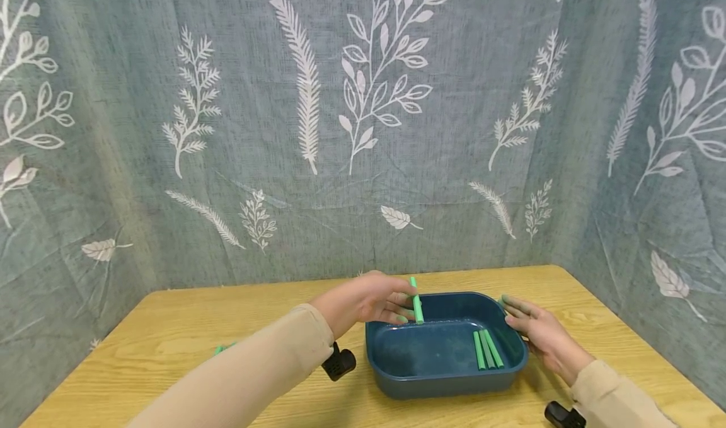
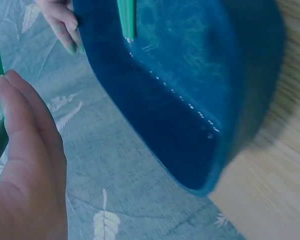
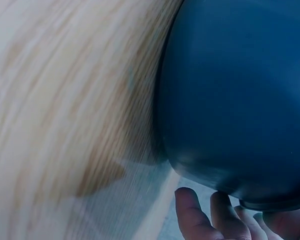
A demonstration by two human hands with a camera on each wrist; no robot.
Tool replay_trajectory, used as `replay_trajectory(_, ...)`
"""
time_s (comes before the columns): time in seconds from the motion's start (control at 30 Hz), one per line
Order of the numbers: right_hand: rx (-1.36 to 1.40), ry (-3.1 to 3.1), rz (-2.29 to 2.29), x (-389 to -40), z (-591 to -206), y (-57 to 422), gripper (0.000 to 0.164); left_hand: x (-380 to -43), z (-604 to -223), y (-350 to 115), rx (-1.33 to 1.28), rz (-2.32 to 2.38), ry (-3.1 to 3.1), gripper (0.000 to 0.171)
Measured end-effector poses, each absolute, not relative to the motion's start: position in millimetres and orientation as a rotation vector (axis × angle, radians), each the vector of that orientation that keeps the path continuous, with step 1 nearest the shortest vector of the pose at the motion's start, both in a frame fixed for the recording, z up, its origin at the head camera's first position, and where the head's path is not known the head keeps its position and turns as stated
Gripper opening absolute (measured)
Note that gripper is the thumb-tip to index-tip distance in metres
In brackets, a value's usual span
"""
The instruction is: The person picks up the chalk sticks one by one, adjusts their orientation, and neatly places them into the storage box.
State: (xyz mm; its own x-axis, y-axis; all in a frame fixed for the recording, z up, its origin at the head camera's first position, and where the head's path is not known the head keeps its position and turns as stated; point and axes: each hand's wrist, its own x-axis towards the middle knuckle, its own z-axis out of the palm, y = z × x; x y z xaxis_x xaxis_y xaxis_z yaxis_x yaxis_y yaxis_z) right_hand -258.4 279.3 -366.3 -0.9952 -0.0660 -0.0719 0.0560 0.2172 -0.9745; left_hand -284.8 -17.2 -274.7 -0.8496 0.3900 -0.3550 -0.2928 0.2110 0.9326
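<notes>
Above the far rim of a dark blue tray [image 1: 442, 387], a green stick [image 1: 418, 308] hangs in the pinch of a person's left hand [image 1: 377, 299], thumb on one side and fingers on the other, clear of the tray's floor. Inside, three more sticks [image 1: 487, 351] lie side by side at the tray's right end. The right hand [image 1: 539, 330], well apart from the left, rests against the tray's right rim with fingers nearly straight, clamped on nothing. The pinch looks light: should the fingertips part early, the stick could catch the rim and drop behind the tray, or roll away from the row. A nudge from the right hand could slide the tray and scatter the three sticks, while a careless left forearm could sweep the green pieces [image 1: 225, 347] partly hidden beyond its sleeve [image 1: 244, 374]; their number cannot be told. Black cameras sit at the left wrist [image 1: 338, 364] and right wrist [image 1: 564, 414]. All around lies a wood-grained table [image 1: 142, 333], backed by a grey-blue curtain [image 1: 244, 100] printed with white leaves.
</notes>
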Motion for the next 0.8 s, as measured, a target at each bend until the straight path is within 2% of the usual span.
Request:
replay_trajectory(0.13, -0.004, 2.359, -1.923, -259, -367, 282, 0.059, -292, -276, 1, 0.092, 1.692, 1.935, 0.033)
replay_trajectory(0.4, -0.016, 2.345, -1.958, -260, -369, 282, 0.059, -305, -284, 39, 0.099, 1.603, 1.931, 0.004)
replay_trajectory(0.6, -0.004, 2.361, -1.945, -259, -371, 282, 0.057, -314, -296, 60, 0.104, 1.527, 1.909, 0.004)
replay_trajectory(0.8, -0.004, 2.378, -1.931, -260, -367, 282, 0.058, -322, -307, 69, 0.113, 1.406, 1.923, 0.027)
